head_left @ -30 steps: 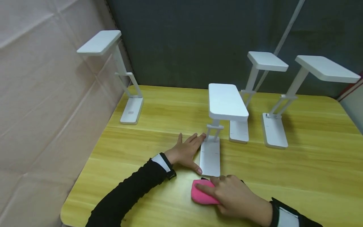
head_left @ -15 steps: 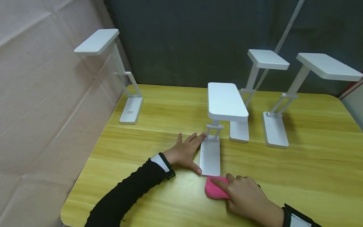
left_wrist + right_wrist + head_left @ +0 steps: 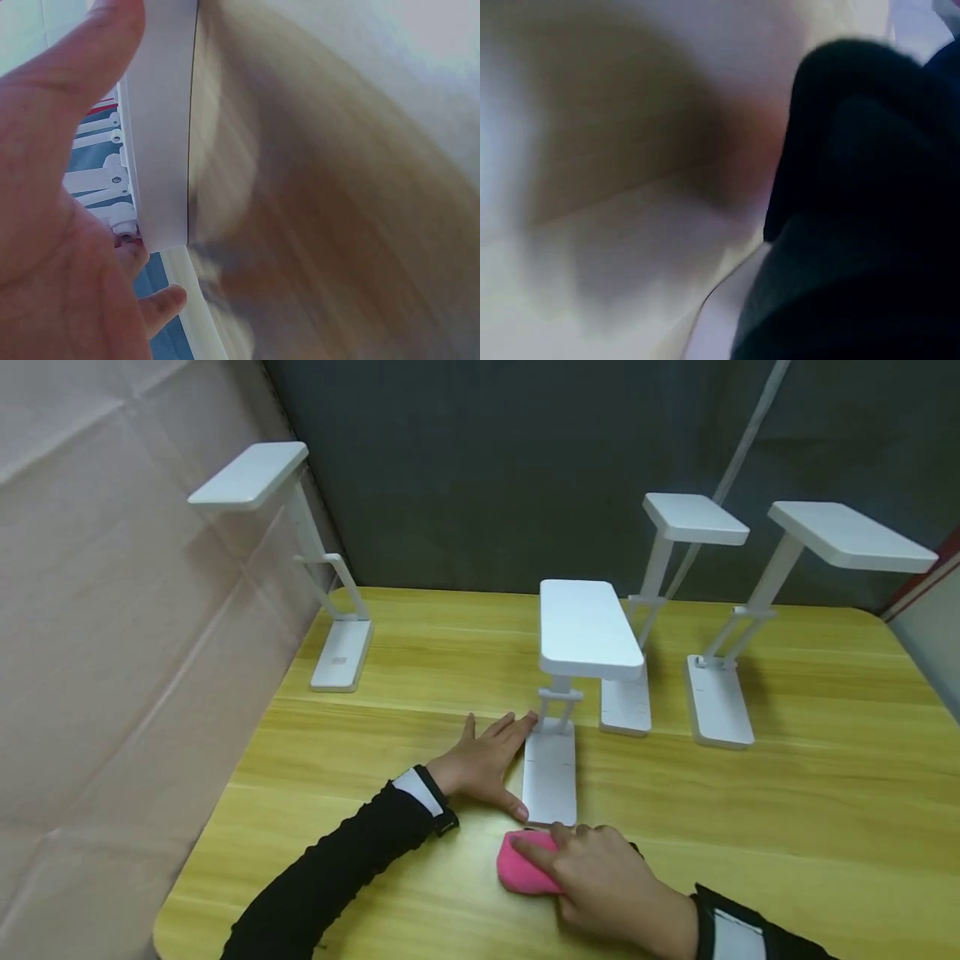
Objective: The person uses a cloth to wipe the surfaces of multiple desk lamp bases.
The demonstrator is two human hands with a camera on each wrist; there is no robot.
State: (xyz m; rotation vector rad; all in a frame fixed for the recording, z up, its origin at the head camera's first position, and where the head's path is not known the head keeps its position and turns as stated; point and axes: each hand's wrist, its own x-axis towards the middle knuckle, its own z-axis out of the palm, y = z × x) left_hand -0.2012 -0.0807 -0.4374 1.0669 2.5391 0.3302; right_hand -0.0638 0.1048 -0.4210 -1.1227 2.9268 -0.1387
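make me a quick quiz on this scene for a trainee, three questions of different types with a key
1. Which hand holds the pink pad?

2. True or false: more than four white desk lamps stand on the table.

3. Where is the left hand?
A) under the pink pad
B) spread against the left side of the nearest lamp's base
C) over the table's right end

Key
1. The right hand, with its index finger lying across the pad.
2. False: there are four.
3. B
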